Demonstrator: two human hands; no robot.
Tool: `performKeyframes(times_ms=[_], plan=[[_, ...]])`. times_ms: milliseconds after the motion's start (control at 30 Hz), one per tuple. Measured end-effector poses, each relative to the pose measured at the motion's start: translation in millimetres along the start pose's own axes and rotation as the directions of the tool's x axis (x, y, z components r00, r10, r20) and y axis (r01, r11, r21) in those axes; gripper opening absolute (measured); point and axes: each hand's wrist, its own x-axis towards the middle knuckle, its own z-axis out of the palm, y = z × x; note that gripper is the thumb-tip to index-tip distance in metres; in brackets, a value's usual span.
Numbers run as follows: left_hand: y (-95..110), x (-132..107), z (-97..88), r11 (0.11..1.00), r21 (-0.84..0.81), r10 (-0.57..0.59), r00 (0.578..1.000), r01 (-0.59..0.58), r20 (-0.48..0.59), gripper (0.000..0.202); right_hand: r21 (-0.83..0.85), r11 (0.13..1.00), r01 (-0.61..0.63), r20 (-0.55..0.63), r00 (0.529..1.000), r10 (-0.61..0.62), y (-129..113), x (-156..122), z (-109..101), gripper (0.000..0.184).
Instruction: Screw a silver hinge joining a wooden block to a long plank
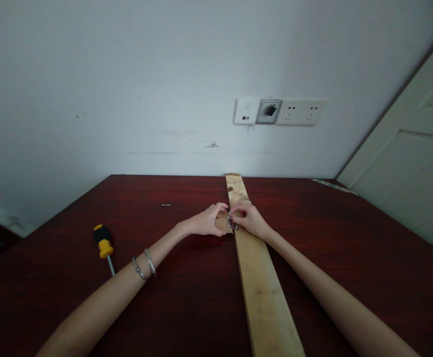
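Note:
A long pale wooden plank (263, 292) lies on the dark red table, running from the near edge to the wall. My left hand (204, 221) is closed around a small wooden block (221, 223) against the plank's left side. Small metal hardware (230, 223), perhaps a hinge, sits where block and plank meet. Over the plank, my right hand (252, 219) pinches thumb and forefinger together at this metal piece; what lies between the fingertips is too small to make out. Left of my hands a small screw (165, 205) lies on the table.
A yellow and black screwdriver (104, 244) lies on the table (187, 297) beside my left forearm. The white wall (157, 89) behind carries a row of sockets (279, 112). At the back right, a thin strip (334, 186) lies near a white panelled door (417, 148).

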Motion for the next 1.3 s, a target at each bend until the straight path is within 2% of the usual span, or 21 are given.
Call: performKeyframes(times_ms=[933, 1300], plan=[[-6.0, 0.9, 2.5, 0.997, -0.06, 0.036, 0.999, -0.038, -0.035, 0.07, -0.003, 1.0, 0.009, 0.015, 1.0, -0.009, -3.1, -0.6, -1.2, 0.008], [-0.9, -1.3, 6.1, 0.999, -0.042, -0.009, 0.998, 0.006, -0.066, 0.069, 0.004, 1.0, -0.01, -0.015, 1.0, 0.01, -4.9, -0.9, -0.8, 0.006]])
